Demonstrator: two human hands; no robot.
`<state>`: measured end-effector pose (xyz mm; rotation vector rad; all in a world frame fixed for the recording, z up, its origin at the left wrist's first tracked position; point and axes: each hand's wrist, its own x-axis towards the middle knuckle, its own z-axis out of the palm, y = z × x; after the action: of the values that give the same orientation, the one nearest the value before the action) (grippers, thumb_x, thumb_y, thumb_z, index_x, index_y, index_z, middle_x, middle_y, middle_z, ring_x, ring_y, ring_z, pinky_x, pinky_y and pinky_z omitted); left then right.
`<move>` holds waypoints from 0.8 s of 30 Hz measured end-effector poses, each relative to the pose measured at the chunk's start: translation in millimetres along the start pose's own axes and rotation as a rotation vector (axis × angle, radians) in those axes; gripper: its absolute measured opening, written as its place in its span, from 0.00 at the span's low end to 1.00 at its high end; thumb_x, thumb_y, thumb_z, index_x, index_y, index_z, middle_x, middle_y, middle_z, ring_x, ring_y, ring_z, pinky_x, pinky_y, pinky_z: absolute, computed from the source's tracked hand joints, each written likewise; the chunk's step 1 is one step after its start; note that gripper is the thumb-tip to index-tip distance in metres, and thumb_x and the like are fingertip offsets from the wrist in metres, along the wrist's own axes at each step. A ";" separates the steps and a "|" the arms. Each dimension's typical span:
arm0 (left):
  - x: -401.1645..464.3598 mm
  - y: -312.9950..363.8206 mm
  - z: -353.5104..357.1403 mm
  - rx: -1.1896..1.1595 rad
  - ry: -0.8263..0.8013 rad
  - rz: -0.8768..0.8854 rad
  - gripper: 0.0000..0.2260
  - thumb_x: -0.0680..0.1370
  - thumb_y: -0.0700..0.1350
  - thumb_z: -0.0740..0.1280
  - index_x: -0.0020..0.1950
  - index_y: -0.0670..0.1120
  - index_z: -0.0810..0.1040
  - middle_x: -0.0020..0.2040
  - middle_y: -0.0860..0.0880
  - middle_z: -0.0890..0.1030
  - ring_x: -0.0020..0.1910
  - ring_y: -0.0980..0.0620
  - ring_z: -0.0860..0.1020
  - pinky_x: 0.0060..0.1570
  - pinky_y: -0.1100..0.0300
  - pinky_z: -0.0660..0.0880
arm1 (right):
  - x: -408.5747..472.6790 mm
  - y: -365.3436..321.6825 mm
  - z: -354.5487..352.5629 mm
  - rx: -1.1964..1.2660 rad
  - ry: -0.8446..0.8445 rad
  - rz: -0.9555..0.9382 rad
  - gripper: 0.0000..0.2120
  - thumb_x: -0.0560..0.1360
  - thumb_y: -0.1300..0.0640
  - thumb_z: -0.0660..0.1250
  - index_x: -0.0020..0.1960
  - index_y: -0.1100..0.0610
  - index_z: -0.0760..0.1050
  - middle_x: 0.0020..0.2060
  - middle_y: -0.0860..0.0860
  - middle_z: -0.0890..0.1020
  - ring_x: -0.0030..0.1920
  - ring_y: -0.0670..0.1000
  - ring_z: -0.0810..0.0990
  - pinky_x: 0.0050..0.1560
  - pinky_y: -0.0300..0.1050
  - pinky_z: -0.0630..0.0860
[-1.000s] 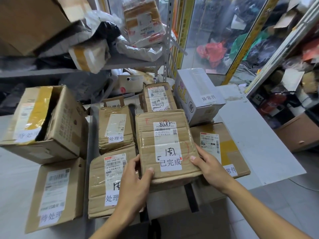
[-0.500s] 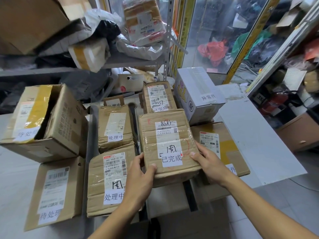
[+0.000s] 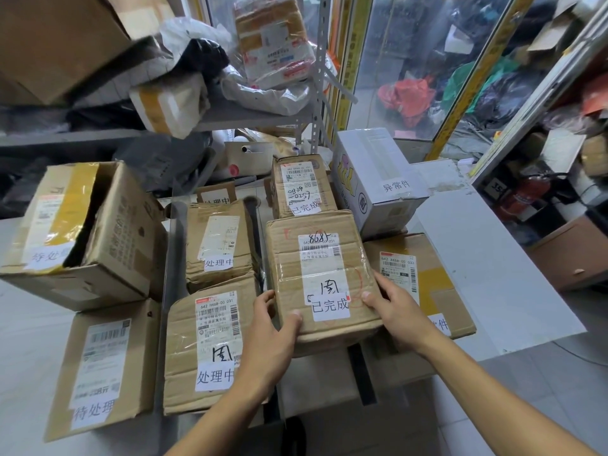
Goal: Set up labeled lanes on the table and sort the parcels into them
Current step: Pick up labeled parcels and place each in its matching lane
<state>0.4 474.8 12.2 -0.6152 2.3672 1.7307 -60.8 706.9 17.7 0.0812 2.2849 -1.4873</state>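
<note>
A brown cardboard parcel (image 3: 316, 258) with a white shipping label and a handwritten sticker lies in the third lane of the table (image 3: 487, 264). My left hand (image 3: 269, 334) grips its near-left corner, and my right hand (image 3: 394, 311) grips its near-right edge. Behind it sits a smaller brown parcel (image 3: 301, 185) with the same sticker. Left of it are two brown parcels (image 3: 217, 241) (image 3: 204, 347) in the second lane. Two more (image 3: 82, 232) (image 3: 102, 366) lie in the far-left lane. On the right are a white box (image 3: 375, 179) and a flat brown parcel (image 3: 424, 278).
Dark strips (image 3: 256, 232) divide the lanes. A metal shelf (image 3: 250, 120) crammed with bags and boxes stands behind the table. A glass partition (image 3: 411, 60) and a cluttered rack with a red fire extinguisher (image 3: 523, 192) are on the right. The tiled floor (image 3: 543, 373) shows at lower right.
The parcel in both hands has moved away from me and down into the third lane, closing up behind the smaller parcel. The other parcels have not moved.
</note>
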 end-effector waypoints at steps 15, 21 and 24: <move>8.7 4.3 -10.6 -0.031 -0.095 0.019 0.33 0.79 0.56 0.66 0.79 0.56 0.54 0.76 0.52 0.66 0.73 0.52 0.66 0.70 0.54 0.65 | 1.4 -4.1 1.3 -0.054 0.073 0.034 0.32 0.79 0.45 0.66 0.79 0.46 0.59 0.71 0.45 0.74 0.67 0.46 0.74 0.64 0.44 0.74; 7.8 14.0 -16.0 0.063 0.006 0.160 0.32 0.78 0.56 0.67 0.78 0.58 0.56 0.75 0.54 0.67 0.66 0.61 0.64 0.63 0.60 0.61 | -6.9 -32.2 5.1 -0.282 0.261 -0.139 0.33 0.79 0.45 0.65 0.80 0.50 0.57 0.77 0.47 0.64 0.76 0.47 0.61 0.72 0.42 0.58; 9.2 23.5 -23.8 0.091 0.058 0.236 0.30 0.78 0.56 0.67 0.77 0.58 0.58 0.74 0.54 0.68 0.66 0.61 0.65 0.64 0.57 0.65 | -10.9 -54.5 15.7 -0.359 0.272 -0.266 0.32 0.79 0.47 0.65 0.79 0.51 0.59 0.77 0.48 0.65 0.76 0.46 0.61 0.74 0.43 0.57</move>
<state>-14.6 456.2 37.4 -0.3909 2.6346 1.7003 -60.6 671.5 63.3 -0.1375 2.8419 -1.2173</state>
